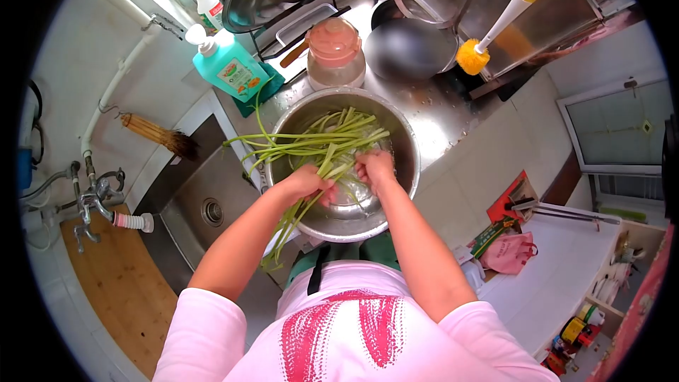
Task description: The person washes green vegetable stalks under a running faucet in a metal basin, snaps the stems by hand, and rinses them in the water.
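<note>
L hand [309, 182] + R hand [375, 168] close tog. — in basin [409, 194], gripping stems [332, 138]

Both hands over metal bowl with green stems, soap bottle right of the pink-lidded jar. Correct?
No: head view shows the soap bottle left of the jar. Left hand and right hand over metal bowl with green stems is correct.

Stems [346, 127]: long, thin, lt green, loose bunch, wet-looking. Most lie crosswise in upper pt of basin, thin ends out over L rim; one curls up outside. 2nd clump slants over near-L rim, ends hanging outside.

Basin [404, 159]: round, deep, shiny metal, upright, at steel worktop [438, 117], R of sink [212, 170]. Clear water inside, few green bits.
</note>
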`<state>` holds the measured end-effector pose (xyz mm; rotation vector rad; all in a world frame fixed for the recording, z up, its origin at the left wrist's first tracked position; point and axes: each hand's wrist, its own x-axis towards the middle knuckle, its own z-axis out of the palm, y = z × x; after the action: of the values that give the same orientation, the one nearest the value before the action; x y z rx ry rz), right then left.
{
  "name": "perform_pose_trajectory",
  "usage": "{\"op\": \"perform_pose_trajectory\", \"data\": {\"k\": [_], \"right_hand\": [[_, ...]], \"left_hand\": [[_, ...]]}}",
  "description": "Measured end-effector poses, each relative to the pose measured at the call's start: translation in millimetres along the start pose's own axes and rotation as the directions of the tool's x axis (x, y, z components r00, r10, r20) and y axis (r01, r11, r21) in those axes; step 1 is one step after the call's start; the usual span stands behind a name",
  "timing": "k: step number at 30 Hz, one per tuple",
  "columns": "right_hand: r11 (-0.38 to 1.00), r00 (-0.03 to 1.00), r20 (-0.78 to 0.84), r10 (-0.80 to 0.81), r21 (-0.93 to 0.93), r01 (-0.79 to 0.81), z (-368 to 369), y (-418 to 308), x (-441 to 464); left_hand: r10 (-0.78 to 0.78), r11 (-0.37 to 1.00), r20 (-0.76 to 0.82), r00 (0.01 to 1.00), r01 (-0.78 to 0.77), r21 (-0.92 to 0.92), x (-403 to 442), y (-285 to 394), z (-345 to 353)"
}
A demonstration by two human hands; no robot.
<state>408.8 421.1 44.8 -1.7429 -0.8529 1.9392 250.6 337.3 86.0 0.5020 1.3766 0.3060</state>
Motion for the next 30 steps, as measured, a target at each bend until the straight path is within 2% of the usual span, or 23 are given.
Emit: {"op": "perform_pose_trajectory", "data": {"k": [2, 4, 5, 6, 7, 8, 10, 11, 12, 14, 16, 18, 19, 20, 22, 23, 24, 26, 27, 30], "right_hand": [[0.994, 0.971, 0.225, 0.086, -0.085, -0.069, 5.5, 4.9, -7.1], [0.992, 0.959, 0.262, 0.112, -0.086, -0.092, 6.7, 15.5, 3.4], [0.988, 0.991, 0.128, -0.029, -0.148, 0.048, 6.9, 20.7, 10.7], [0.959, 0.984, 0.001, -0.178, -0.225, 0.174, 7.1, 23.7, 14.4], [0.896, 0.947, -0.072, -0.312, -0.355, 0.268, 2.5, 20.6, 16.2], [0.896, 0.948, -0.07, -0.311, -0.353, 0.268, -0.7, 18.5, 17.5], [0.706, 0.778, -0.178, -0.603, -0.573, 0.416, -4.3, 19.2, 22.0], [0.774, 0.808, -0.203, -0.553, -0.484, 0.408, -4.2, 19.5, 24.0], [0.775, 0.808, -0.203, -0.553, -0.483, 0.409, -4.1, 12.7, 19.1], [0.953, 0.957, -0.042, -0.285, -0.117, 0.279, -6.3, -11.1, 0.1], [0.955, 0.958, -0.018, -0.285, -0.088, 0.283, -10.9, -27.1, -9.0], [0.927, 0.943, 0.055, -0.329, 0.211, 0.311, -11.7, -44.3, -23.2], [0.928, 0.932, 0.108, -0.346, 0.185, 0.324, -10.2, -57.1, -35.9], [0.927, 0.93, 0.11, -0.349, 0.184, 0.326, -6.1, -66.0, -44.5], [0.887, 0.876, 0.195, -0.442, 0.239, 0.395, 5.3, -80.0, -58.8], [0.894, 0.861, 0.256, -0.439, 0.221, 0.39, 9.8, -87.6, -66.3], [0.892, 0.859, 0.256, -0.443, 0.221, 0.395, 13.7, -88.4, -66.0], [0.829, 0.769, 0.316, -0.555, 0.287, 0.48, 20.6, -87.6, -64.2], [0.834, 0.785, 0.302, -0.54, 0.317, 0.452, 22.8, -90.1, -70.1], [0.857, 0.802, 0.332, -0.498, 0.33, 0.396, 22.0, -84.6, -71.5]], "left_hand": [[0.125, 0.986, -0.106, 0.987, -0.136, -0.101, 19.8, -3.4, 6.4], [0.19, 0.975, -0.142, 0.971, -0.204, -0.088, 45.2, -10.5, 11.4], [0.251, 0.961, -0.178, 0.951, -0.267, -0.072, 55.5, -14.5, 11.8], [0.251, 0.961, -0.179, 0.951, -0.267, -0.072, 50.9, -9.6, 13.1], [0.178, 0.983, -0.136, 0.975, -0.169, 0.076, 40.0, -1.6, 14.6], [0.096, 0.972, -0.106, 0.99, -0.07, 0.226, 32.2, 4.6, 14.5], [0.059, 0.971, -0.064, 0.996, -0.042, 0.235, 25.4, 4.6, 4.0], [0.025, 0.97, -0.021, 0.999, -0.02, 0.243, 22.5, 5.4, 0.3], [0.025, 0.97, -0.022, 0.999, -0.019, 0.244, 16.5, 10.3, 1.4], [0.209, 0.925, -0.224, 0.952, -0.119, 0.36, -4.4, 26.2, 5.8], [0.237, 0.939, -0.269, 0.934, -0.149, 0.309, -20.6, 41.7, 6.0], [0.358, 0.934, -0.312, 0.88, -0.337, 0.12, -29.8, 53.4, 2.9], [0.369, 0.924, -0.344, 0.864, -0.38, 0.037, -38.7, 63.5, 7.2], [0.371, 0.923, -0.347, 0.862, -0.383, 0.036, -42.4, 69.2, 8.2], [0.528, 0.835, -0.305, 0.792, -0.55, 0.017, -45.5, 78.0, 8.8], [0.571, 0.802, -0.286, 0.77, -0.597, -0.005, -39.6, 77.5, 7.5], [0.575, 0.799, -0.285, 0.767, -0.601, -0.004, -43.4, 82.1, 9.9], [0.574, 0.755, -0.34, 0.745, -0.643, -0.132, -53.2, 91.9, 15.2], [0.57, 0.768, -0.373, 0.732, -0.636, -0.074, -52.0, 92.3, 13.0], [0.568, 0.78, -0.36, 0.74, -0.623, -0.05, -52.6, 88.4, 8.5]]}}
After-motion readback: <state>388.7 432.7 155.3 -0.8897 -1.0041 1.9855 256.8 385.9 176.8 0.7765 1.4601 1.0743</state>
